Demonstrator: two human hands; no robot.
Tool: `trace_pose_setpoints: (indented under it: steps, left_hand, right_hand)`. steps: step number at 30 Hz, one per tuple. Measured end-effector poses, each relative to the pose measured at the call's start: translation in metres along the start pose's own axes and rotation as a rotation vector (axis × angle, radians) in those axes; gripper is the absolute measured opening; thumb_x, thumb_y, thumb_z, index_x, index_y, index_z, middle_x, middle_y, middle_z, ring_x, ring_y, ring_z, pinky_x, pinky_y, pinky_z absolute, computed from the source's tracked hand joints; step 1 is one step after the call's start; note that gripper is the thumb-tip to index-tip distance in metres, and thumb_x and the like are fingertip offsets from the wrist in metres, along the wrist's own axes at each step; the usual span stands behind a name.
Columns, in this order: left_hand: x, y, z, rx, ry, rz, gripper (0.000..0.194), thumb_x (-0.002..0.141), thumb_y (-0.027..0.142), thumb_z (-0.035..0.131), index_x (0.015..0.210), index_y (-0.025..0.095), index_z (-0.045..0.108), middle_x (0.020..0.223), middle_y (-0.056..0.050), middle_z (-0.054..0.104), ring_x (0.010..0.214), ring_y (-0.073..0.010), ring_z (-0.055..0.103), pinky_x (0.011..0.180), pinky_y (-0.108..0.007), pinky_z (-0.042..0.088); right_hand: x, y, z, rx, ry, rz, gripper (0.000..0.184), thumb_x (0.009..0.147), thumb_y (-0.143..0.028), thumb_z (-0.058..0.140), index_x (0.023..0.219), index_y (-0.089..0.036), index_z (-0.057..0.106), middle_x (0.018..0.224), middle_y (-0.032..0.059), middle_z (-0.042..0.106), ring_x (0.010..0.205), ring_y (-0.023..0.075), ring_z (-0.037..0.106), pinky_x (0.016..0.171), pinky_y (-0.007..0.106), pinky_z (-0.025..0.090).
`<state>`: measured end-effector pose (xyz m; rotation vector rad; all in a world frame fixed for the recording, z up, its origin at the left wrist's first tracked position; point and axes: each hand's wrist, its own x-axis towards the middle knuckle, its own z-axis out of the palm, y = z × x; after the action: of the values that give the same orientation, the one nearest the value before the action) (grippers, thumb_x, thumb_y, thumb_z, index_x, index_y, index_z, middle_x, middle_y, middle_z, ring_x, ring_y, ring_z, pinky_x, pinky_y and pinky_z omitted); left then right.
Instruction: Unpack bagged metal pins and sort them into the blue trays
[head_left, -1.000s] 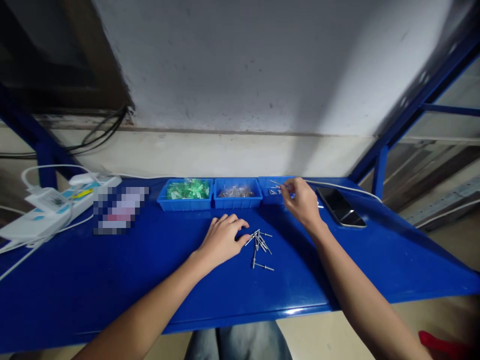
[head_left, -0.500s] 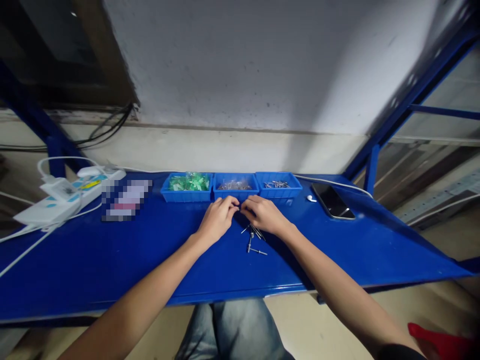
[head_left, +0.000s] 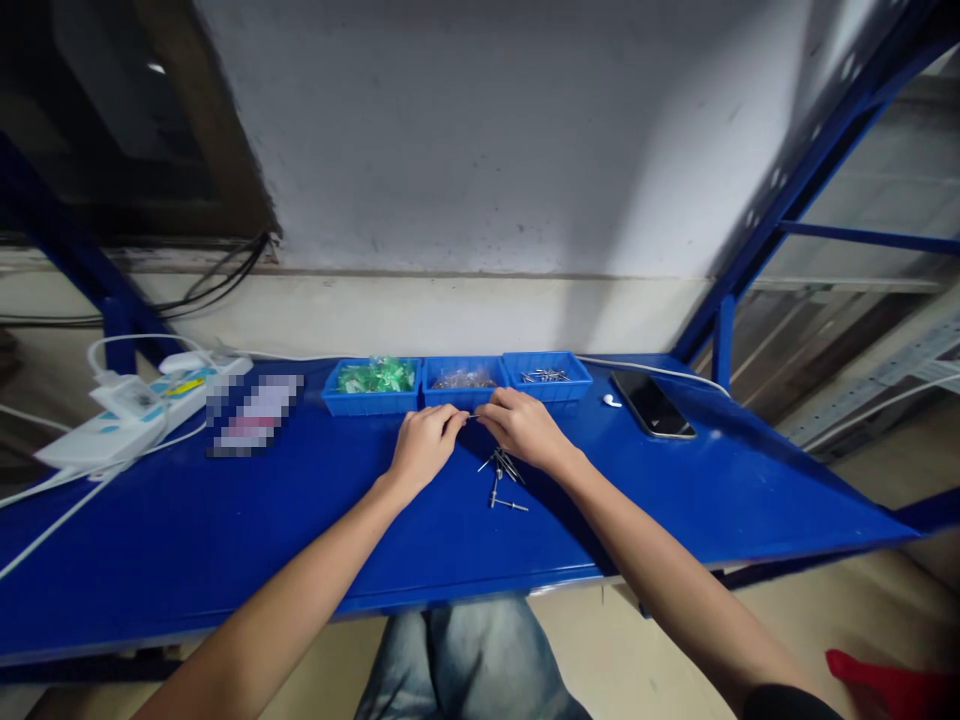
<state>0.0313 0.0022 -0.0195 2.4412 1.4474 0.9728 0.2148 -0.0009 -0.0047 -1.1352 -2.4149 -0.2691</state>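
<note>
"Where is the thin metal pin [head_left: 471,416]?"

"In front of the middle blue box [head_left: 442,397]. The left hand [head_left: 425,443] pinches one end and the right hand [head_left: 520,427] pinches the other."

"How are the arms [head_left: 300,590]?"

"Stretched forward, leaning in. More pins [head_left: 508,466] lie on the worktop [head_left: 285,525] nearby."

In front of the middle tray [head_left: 463,395], the hands [head_left: 525,427] are hiding most of a thin piece [head_left: 471,416], too small to identify. Left of the tray, coarse squares are blurring a flat object [head_left: 259,415]. Farther left, the desk [head_left: 247,530] is running out of view.
</note>
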Motion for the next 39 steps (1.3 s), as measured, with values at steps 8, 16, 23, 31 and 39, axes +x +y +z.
trace_pose_setpoints:
  steps: [8,16,23,31,39]
  left_hand:
    - [-0.007,0.009,0.007,0.013,-0.245,0.118,0.026,0.082,0.047,0.054,0.092,0.024,0.062,0.091,-0.001,0.063,0.091,-0.0206,0.055,0.081,-0.035,0.038]
    - [-0.004,0.000,0.004,0.101,-0.286,0.125,0.011,0.087,0.026,0.051,0.085,0.024,0.062,0.092,-0.001,0.060,0.093,-0.0213,0.051,0.085,-0.040,0.033]
    - [0.006,-0.014,0.002,-0.209,-0.120,0.051,0.012,0.088,0.023,0.045,0.087,0.021,0.056,0.086,-0.001,0.064,0.085,-0.0171,0.057,0.079,-0.031,0.042]
    - [0.006,-0.013,-0.003,-0.390,-0.053,-0.019,0.018,0.088,0.024,0.043,0.103,0.019,0.052,0.071,0.001,0.061,0.073,-0.0137,0.062,0.073,-0.027,0.046]
    - [0.004,-0.006,-0.003,-0.306,-0.014,0.067,0.013,0.087,0.029,0.048,0.089,0.020,0.058,0.078,0.000,0.065,0.075,-0.0148,0.059,0.071,-0.027,0.045]
  right_hand:
    - [-0.006,0.033,-0.010,-0.061,0.366,0.441,0.027,0.092,-0.033,0.038,0.083,-0.017,0.058,0.078,0.0071,0.056,0.073,0.0180,0.051,0.067,0.029,0.038]
    - [-0.009,0.042,0.000,0.194,0.338,0.566,0.033,0.086,-0.036,0.046,0.111,-0.016,0.052,0.067,0.0010,0.054,0.064,0.0169,0.053,0.061,0.028,0.040]
    - [0.000,0.001,0.006,0.349,-0.015,0.152,0.021,0.085,-0.028,0.052,0.104,-0.020,0.055,0.072,-0.0009,0.057,0.063,0.0118,0.052,0.060,0.022,0.037]
    - [0.000,-0.011,0.009,0.211,0.014,0.054,0.015,0.092,-0.029,0.043,0.093,-0.020,0.055,0.082,0.0035,0.062,0.072,0.0131,0.055,0.063,0.022,0.035]
    - [0.001,-0.007,0.009,0.144,-0.013,0.242,0.021,0.094,-0.029,0.037,0.093,-0.018,0.055,0.075,0.0046,0.065,0.066,0.0155,0.059,0.059,0.023,0.033]
